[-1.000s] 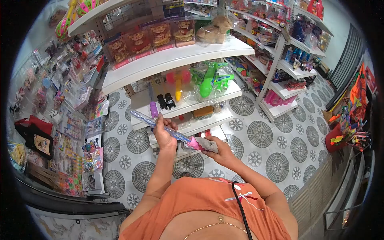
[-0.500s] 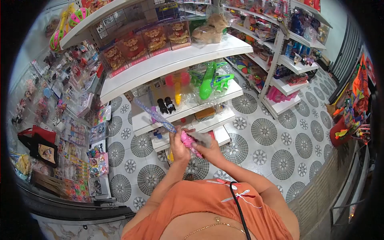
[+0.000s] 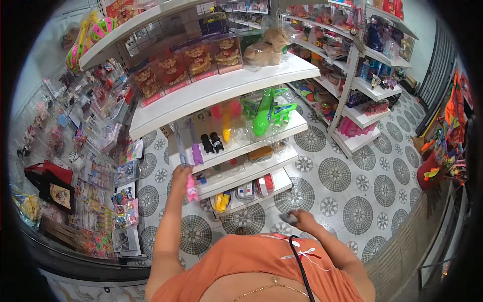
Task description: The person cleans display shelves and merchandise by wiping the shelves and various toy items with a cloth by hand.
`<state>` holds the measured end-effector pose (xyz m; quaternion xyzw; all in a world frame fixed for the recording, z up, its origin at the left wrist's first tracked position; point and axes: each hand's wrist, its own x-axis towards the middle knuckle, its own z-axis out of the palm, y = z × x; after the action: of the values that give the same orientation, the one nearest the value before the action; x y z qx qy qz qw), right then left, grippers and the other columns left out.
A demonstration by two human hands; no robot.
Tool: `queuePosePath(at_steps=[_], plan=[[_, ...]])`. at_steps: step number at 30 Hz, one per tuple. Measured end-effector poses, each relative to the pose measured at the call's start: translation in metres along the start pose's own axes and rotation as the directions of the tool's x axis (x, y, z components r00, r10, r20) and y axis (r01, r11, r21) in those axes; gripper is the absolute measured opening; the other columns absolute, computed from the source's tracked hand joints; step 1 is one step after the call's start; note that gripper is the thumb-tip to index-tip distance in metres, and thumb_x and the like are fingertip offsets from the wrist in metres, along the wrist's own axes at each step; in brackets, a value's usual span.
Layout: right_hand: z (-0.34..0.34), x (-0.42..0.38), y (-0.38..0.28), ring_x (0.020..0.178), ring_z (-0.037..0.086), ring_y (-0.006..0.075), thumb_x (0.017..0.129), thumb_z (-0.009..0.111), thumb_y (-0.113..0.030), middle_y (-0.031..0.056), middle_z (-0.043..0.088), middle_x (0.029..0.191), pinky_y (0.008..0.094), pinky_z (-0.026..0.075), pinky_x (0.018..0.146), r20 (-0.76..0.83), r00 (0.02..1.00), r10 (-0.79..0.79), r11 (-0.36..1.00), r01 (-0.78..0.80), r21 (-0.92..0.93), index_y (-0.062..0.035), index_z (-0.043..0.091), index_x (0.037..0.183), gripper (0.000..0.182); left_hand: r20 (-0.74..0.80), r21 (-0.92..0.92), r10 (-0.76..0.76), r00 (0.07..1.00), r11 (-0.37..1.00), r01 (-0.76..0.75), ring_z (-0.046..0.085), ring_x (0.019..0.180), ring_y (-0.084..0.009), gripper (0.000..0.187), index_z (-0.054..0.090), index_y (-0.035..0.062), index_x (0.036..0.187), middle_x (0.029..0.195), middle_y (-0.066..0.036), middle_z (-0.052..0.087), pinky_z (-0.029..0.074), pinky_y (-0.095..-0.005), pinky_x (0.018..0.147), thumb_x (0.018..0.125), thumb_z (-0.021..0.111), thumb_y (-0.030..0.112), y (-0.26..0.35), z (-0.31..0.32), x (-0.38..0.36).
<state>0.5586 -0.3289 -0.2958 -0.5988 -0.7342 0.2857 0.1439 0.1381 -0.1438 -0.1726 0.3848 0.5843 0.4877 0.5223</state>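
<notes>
Carried leftward off the grey cloth (image 3: 288, 218), the pink-handled wand (image 3: 191, 190) was gripped by the left hand (image 3: 182, 175), left of centre, while the cloth, contact ended, was clutched by the right hand (image 3: 305, 220), below centre.

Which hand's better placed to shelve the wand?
Left, I'd say: the left hand holds the wand near the shelf, while the right hand is farther back, holding a grey cloth.

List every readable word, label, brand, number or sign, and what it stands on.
No text is legible.
Boxed figures: any print too blurred.
Red package, upper left: too blurred.
Hanging packets, left: too small.
Toy wand in the left hand: no lettering discernible.
</notes>
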Motion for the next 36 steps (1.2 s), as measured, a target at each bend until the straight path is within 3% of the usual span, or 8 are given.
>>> queuePosePath(at_steps=[13,20,25,26,29,31,34,36], plan=[[0.073,-0.120,0.075,0.090,0.061,0.0315,0.065,0.069,-0.026,0.0184,0.062,0.096,0.0381,0.048,0.078,0.174,0.651,0.738,0.607,-0.755,0.248,-0.0024,0.059,0.108,0.050,-0.071,0.913,0.154,0.985,0.407,0.002,0.061,0.085,-0.0347,0.041,0.059,-0.0077,0.090,0.090,-0.027,0.061,0.049,-0.0363,0.076,0.056,0.067,0.013,-0.014,-0.033,0.184],[0.076,-0.129,0.065,0.080,0.064,0.0269,0.061,0.073,-0.023,0.0164,0.065,0.088,0.0355,0.050,0.069,0.203,0.439,0.875,0.379,-0.883,0.275,-0.0011,0.060,0.105,0.051,0.100,0.881,0.254,0.962,0.427,-0.205,0.055,0.101,-0.0345,0.063,0.052,-0.0069,0.112,0.107,-0.027,0.056,0.044,-0.0355,0.086,0.058,0.068,0.022,-0.041,-0.032,0.212],[0.099,-0.123,0.094,0.079,0.064,0.0267,0.063,0.072,-0.025,0.0179,0.064,0.090,0.0356,0.050,0.066,0.146,0.608,0.780,0.570,-0.788,0.233,-0.0010,0.059,0.105,0.050,0.185,0.959,0.298,0.936,0.151,-0.238,0.050,0.110,-0.0347,0.071,0.046,-0.0042,0.120,0.114,-0.024,0.053,0.041,-0.0362,0.090,0.061,0.070,0.029,0.017,-0.021,0.135],[0.101,-0.121,0.097,0.080,0.064,0.0272,0.063,0.071,-0.026,0.0187,0.064,0.090,0.0357,0.049,0.067,0.157,0.601,0.783,0.555,-0.791,0.259,-0.0007,0.059,0.105,0.050,0.313,0.830,0.281,0.907,0.384,-0.405,0.050,0.108,-0.0329,0.070,0.046,-0.0035,0.120,0.113,-0.023,0.054,0.042,-0.0359,0.088,0.064,0.070,0.030,0.037,-0.022,0.114],[0.101,-0.114,0.096,0.084,0.063,0.0285,0.066,0.068,-0.027,0.0208,0.063,0.092,0.0360,0.049,0.072,0.197,0.576,0.794,0.511,-0.807,0.297,0.0001,0.059,0.105,0.048,0.657,0.286,0.267,0.705,0.777,-0.561,0.055,0.100,-0.0260,0.060,0.048,0.0000,0.119,0.107,-0.018,0.057,0.045,-0.0341,0.081,0.072,0.067,0.031,0.118,-0.017,0.008],[0.109,-0.107,0.103,0.088,0.062,0.0292,0.067,0.067,-0.027,0.0222,0.062,0.095,0.0359,0.048,0.075,0.227,0.549,0.804,0.488,-0.828,0.275,0.0007,0.059,0.104,0.047,0.807,-0.171,0.494,0.324,0.720,-0.672,0.058,0.090,-0.0247,0.051,0.052,0.0003,0.114,0.103,-0.016,0.057,0.047,-0.0342,0.076,0.074,0.067,0.028,0.151,-0.026,-0.050],[0.125,-0.106,0.126,0.088,0.062,0.0301,0.068,0.066,-0.027,0.0230,0.062,0.096,0.0366,0.048,0.075,0.138,0.623,0.770,0.585,-0.775,0.240,0.0016,0.057,0.106,0.048,0.742,-0.446,0.153,-0.653,0.839,-0.311,0.059,0.075,-0.0287,0.019,0.057,0.0001,0.088,0.080,-0.019,0.058,0.048,-0.0344,0.061,0.085,0.056,0.019,0.205,-0.015,-0.104],[0.122,-0.104,0.131,0.088,0.062,0.0306,0.067,0.067,-0.028,0.0224,0.062,0.097,0.0369,0.049,0.074,0.135,0.649,0.749,0.630,-0.760,0.159,0.0022,0.055,0.108,0.051,0.457,-0.832,0.372,-0.808,0.501,-0.239,0.059,0.080,-0.0296,0.008,0.056,-0.0002,0.082,0.084,-0.019,0.058,0.049,-0.0365,0.068,0.084,0.050,0.005,0.212,-0.023,-0.150]])
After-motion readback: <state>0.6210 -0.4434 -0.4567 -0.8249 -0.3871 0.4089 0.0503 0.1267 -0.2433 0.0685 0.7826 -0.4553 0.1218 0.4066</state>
